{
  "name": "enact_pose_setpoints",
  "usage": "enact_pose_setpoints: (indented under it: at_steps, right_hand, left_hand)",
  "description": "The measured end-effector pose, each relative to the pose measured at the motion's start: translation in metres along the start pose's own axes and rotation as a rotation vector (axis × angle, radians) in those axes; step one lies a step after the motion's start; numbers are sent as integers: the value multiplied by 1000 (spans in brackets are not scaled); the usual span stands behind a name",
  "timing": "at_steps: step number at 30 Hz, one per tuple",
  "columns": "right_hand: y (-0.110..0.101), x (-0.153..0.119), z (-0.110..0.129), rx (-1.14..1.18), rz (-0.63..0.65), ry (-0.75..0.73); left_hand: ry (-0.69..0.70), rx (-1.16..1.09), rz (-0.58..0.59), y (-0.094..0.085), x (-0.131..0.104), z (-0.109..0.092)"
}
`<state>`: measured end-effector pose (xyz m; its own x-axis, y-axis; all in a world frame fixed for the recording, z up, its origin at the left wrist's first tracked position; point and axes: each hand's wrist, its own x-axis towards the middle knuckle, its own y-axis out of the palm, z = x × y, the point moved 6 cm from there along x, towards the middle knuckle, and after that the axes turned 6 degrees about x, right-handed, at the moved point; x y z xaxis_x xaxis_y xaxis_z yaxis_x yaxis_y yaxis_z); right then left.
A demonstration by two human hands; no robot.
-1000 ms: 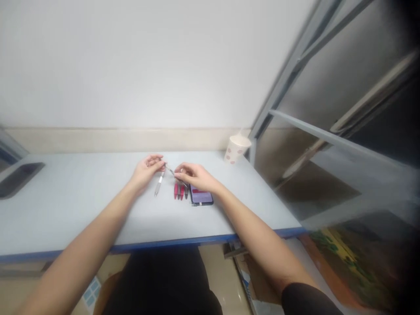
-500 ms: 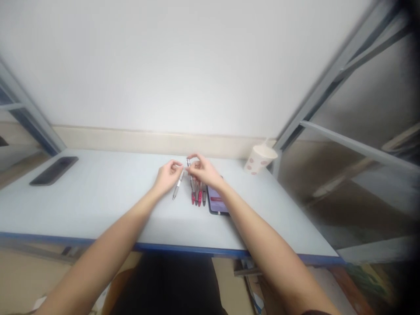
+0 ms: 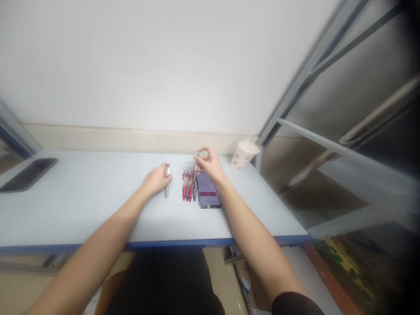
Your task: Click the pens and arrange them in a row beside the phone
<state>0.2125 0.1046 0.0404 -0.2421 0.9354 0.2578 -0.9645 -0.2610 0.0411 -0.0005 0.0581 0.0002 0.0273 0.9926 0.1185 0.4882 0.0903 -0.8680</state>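
Observation:
My left hand point(image 3: 158, 179) is closed on a silver-white pen point(image 3: 167, 189), whose tip points toward me at the tabletop. To the right, my right hand point(image 3: 208, 165) pinches a slim silver pen point(image 3: 196, 166) between thumb and fingers, tilted above the far end of a row. That row holds several pens side by side, among them a red pen point(image 3: 184, 192) and a dark grey pen point(image 3: 187, 192). Right beside them lies a phone point(image 3: 207, 186) with a lit purple screen, partly under my right hand and wrist.
A dark phone point(image 3: 31, 173) rests at the left of the pale table point(image 3: 98, 210). A spotted paper cup point(image 3: 244, 155) stands at the back right, by a metal frame point(image 3: 267, 131). The wall runs along the table's far edge.
My hands have moved apart, the left with its pen away from the row and the right over toward the phone. The view has shifted, and more of the pen row and phone shows.

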Motion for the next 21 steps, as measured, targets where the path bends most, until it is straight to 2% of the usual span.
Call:
enact_pose_setpoints:
  at_steps: [3, 5, 14, 21]
  right_hand:
    - [-12, 2, 5, 7, -73, -11]
    - [-12, 3, 6, 3, -73, -14]
    - [31, -13, -6, -24, 119, 45]
    - [44, -18, -7, -64, 155, 65]
  left_hand:
    - [18, -156, -22, 0, 0, -1]
    - [18, -240, -24, -1, 0, -2]
    - [5, -481, -22, -6, -4, -10]
    - [6, -570, 7, 0, -2, -10]
